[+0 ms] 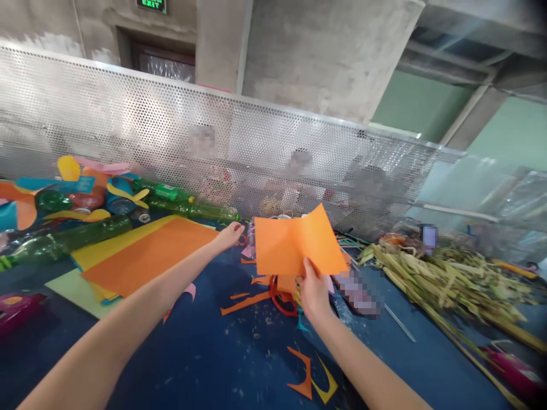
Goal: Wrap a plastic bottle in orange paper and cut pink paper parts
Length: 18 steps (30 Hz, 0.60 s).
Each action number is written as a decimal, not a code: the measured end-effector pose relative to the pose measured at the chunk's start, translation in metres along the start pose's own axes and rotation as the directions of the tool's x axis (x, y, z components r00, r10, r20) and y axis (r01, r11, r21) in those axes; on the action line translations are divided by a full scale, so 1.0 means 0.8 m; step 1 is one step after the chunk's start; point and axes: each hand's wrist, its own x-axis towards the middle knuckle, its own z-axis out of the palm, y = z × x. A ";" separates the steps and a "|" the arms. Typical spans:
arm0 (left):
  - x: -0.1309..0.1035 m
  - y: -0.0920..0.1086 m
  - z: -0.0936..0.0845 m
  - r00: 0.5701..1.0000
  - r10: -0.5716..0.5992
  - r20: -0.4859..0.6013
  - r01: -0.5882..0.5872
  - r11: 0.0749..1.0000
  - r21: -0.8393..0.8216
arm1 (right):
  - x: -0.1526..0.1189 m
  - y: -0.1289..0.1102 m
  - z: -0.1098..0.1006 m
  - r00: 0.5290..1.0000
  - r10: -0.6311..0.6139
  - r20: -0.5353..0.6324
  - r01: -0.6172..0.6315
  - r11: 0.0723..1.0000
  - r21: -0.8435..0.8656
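My right hand (315, 289) is closed on a sheet of orange paper (280, 245), thumb in front, holding it up at its lower edge. The sheet is bent near the middle, its right part rising higher. My left hand (229, 236) reaches out to the left of that sheet, fingers curled together; what they hold, if anything, is too small to make out. Below the raised paper, red-handled scissors (285, 306) lie among orange paper scraps (248, 302). Beside my left forearm lies a stack of coloured sheets, with an orange sheet (149, 256) on top.
Green plastic bottles (81, 238) and paper-wrapped pieces crowd the left of the blue table (205, 353). Dried husks (453, 279) spread on the right. Pink tools lie at both sides. A perforated metal panel (162, 136) stands behind, with people beyond it.
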 end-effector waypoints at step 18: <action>-0.091 0.019 0.008 0.944 -0.036 0.328 0.179 0.890 -0.420 | -0.017 -0.011 0.019 0.956 0.270 0.113 -0.292 0.901 0.320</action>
